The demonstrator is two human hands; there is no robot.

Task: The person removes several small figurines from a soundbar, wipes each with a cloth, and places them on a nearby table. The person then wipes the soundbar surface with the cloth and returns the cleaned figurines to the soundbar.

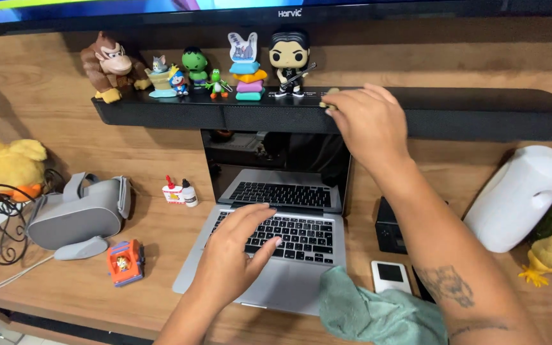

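Wooden desk (161,294); left hand (237,246) fingers spread on laptop (276,243); right hand (368,121) pinching something (unclear) on soundbar (480,112).

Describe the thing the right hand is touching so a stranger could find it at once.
Start at the long black soundbar under the screen. Right of the row of figurines, beside the black-haired guitar figure, the right hand pinches a small pale object. It alone lies flat, plain and mostly hidden by fingers.

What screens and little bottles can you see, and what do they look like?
TV: top edge, black frame, bright picture.
Laptop screen: middle, dark, silver body, left hand on its keys.
Music player: right of laptop, white, small dark screen.
Bottle: left of laptop, white, black cap.
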